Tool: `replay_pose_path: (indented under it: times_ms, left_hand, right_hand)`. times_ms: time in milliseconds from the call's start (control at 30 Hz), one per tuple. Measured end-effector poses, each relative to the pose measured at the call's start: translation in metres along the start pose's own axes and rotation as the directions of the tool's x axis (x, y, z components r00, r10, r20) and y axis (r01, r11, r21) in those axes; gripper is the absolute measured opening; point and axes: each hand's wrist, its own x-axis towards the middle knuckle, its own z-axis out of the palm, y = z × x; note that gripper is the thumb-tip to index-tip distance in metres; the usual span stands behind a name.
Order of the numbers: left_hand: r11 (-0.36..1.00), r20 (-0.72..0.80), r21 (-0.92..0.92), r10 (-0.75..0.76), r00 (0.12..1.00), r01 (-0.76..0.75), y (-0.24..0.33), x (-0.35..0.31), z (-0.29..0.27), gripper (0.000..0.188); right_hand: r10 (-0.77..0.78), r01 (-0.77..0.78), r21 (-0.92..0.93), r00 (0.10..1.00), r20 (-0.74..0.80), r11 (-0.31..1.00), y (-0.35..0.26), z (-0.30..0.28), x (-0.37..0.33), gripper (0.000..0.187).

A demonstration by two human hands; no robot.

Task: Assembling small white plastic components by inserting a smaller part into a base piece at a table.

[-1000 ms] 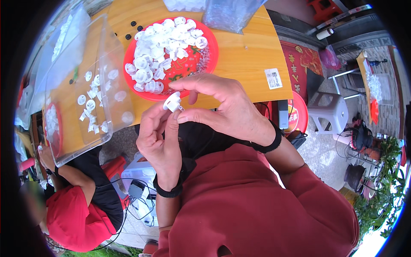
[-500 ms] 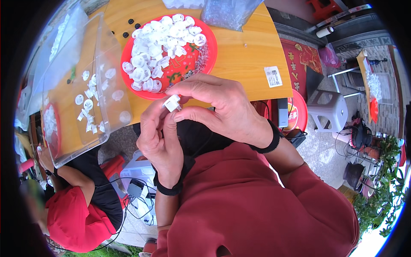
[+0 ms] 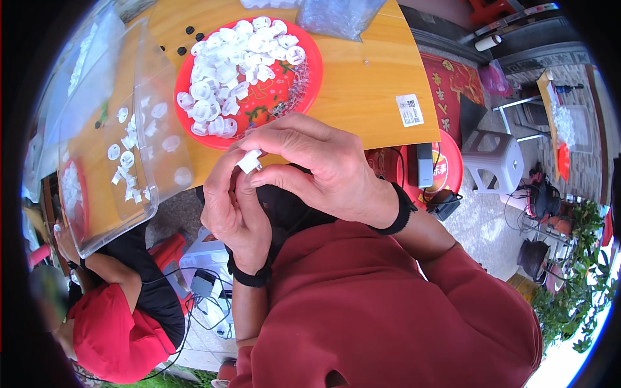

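Note:
Between my two hands is a small white plastic part (image 3: 248,161), square at the end that shows. My left hand (image 3: 236,216) is closed on it from below and from the left, with its fingertips partly hidden. My right hand (image 3: 333,168) reaches over from the right, its thumb and forefinger pinched at the part's right side, where a tiny metallic bit shows. Just beyond them a round red tray (image 3: 315,81) holds a heap of similar white parts (image 3: 236,58). Thin clear pieces (image 3: 294,97) lie along the tray's right side.
A clear plastic bin (image 3: 155,200) with white parts stands left on the wooden table (image 3: 362,84). Black caps (image 3: 182,50) lie beside the tray; a clear bag (image 3: 343,16) lies behind. A co-worker in red (image 3: 123,323) sits at left. A grey stool (image 3: 495,161) stands right.
Both hands and the white part have shifted slightly left in the picture, as has the whole table. The part has turned a little between the fingers, and both hands keep hold of it.

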Motion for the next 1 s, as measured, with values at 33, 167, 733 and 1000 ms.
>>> replay_pose_path:
  times_ms: [33, 167, 733, 1000]
  left_hand:
    - [0.999, -0.046, -0.003, 0.051, 0.998, -0.051, -0.002, 0.001, 0.002, 0.024]
    - [0.994, -0.103, -0.013, 0.107, 0.989, -0.109, -0.005, 0.002, 0.004, 0.025]
    - [0.995, -0.031, -0.077, 0.059, 0.998, -0.061, 0.004, 0.003, -0.001, 0.027]
    - [0.981, -0.112, -0.163, 0.091, 0.990, -0.109, 0.004, 0.008, -0.001, 0.025]
  right_hand:
    - [0.002, -0.002, 0.000, 1.000, 0.000, 1.000, 0.001, 0.001, 0.000, 0.040]
    - [-0.093, 0.093, 0.026, 0.996, 0.006, 0.995, 0.005, 0.003, 0.000, 0.033]
    - [0.017, -0.014, 0.104, 0.999, -0.027, 0.995, -0.003, 0.008, -0.002, 0.039]
    - [-0.067, 0.069, 0.084, 0.997, -0.028, 0.994, -0.002, 0.009, 0.007, 0.037]
